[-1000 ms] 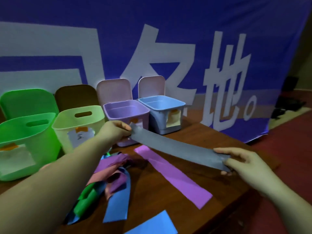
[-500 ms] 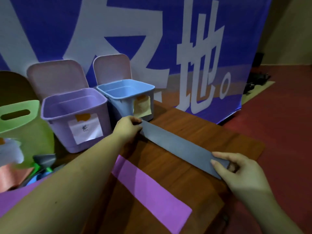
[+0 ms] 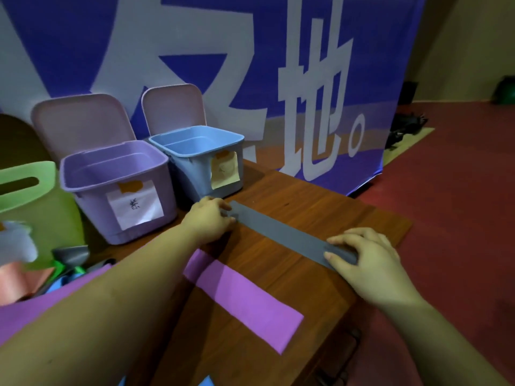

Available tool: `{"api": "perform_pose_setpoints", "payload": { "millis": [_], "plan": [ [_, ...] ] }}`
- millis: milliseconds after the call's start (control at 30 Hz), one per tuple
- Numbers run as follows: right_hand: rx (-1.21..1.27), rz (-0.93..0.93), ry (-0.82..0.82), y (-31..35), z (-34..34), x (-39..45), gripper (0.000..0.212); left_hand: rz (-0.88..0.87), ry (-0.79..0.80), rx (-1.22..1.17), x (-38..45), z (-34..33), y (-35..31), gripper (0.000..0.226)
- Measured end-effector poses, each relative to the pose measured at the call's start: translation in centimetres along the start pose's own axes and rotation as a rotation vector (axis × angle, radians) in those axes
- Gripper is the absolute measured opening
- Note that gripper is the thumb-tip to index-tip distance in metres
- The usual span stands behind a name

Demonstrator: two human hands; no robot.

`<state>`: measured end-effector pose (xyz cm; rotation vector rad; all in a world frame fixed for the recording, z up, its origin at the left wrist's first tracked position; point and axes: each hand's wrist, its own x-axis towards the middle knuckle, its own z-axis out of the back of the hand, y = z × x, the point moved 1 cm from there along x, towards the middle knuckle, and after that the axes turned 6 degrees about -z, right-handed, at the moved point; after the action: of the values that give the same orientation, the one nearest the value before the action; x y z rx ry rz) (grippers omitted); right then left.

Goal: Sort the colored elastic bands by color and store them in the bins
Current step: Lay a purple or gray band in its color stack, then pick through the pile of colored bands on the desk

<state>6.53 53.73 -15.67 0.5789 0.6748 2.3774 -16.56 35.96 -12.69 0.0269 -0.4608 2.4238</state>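
A long grey elastic band [image 3: 281, 234] lies stretched flat on the wooden table [image 3: 320, 207]. My left hand [image 3: 209, 218] pinches its far end near the blue bin [image 3: 198, 160]. My right hand [image 3: 367, 257] presses its near end at the table's right edge. A purple band [image 3: 242, 299] lies flat in front of it, partly under my left forearm. The purple bin [image 3: 117, 188] stands open left of the blue one, and a light green bin [image 3: 25, 188] shows at the left edge.
A heap of mixed bands [image 3: 50, 271], pink, green, blue and grey, lies at the left below the green bin. Both bin lids stand up against the blue banner [image 3: 250, 65]. The table ends close on the right, above red floor [image 3: 459, 218].
The grey band has come down from the air onto the table top, both hands still at its ends. My view has swung right and closer, so the green bins mostly left the frame.
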Motion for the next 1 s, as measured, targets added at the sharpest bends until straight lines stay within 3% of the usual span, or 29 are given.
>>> {"api": "perform_pose_setpoints", "payload": {
  "millis": [100, 267, 433, 633, 767, 1000],
  "plan": [
    [0.020, 0.142, 0.029, 3.3, 0.2, -0.4, 0.029, -0.061, -0.015, 0.005, -3.5, 2.5, -1.1, 0.039],
    [-0.063, 0.427, 0.244, 11.0, -0.9, -2.4, 0.040, -0.107, -0.074, 0.105, -12.5, 8.3, 0.4, 0.034],
    [-0.101, 0.730, 0.332, 19.7, -2.9, -6.1, 0.042, 0.086, -0.149, 0.163, -23.7, 13.4, 6.2, 0.032],
    [-0.154, 1.005, 0.371, 28.9, -5.7, -10.7, 0.046, 0.366, -0.274, -0.013, -33.1, 15.5, 13.6, 0.027],
    [-0.203, 1.089, 0.376, 32.2, -8.0, -12.8, 0.047, 0.416, -0.365, 0.023, -35.3, 14.4, 15.7, 0.027],
    [-0.137, 1.064, 0.428, 33.3, -10.6, -12.4, 0.043, 0.313, -0.515, -0.039, -35.3, 12.3, 16.3, 0.018]
  ]
}}
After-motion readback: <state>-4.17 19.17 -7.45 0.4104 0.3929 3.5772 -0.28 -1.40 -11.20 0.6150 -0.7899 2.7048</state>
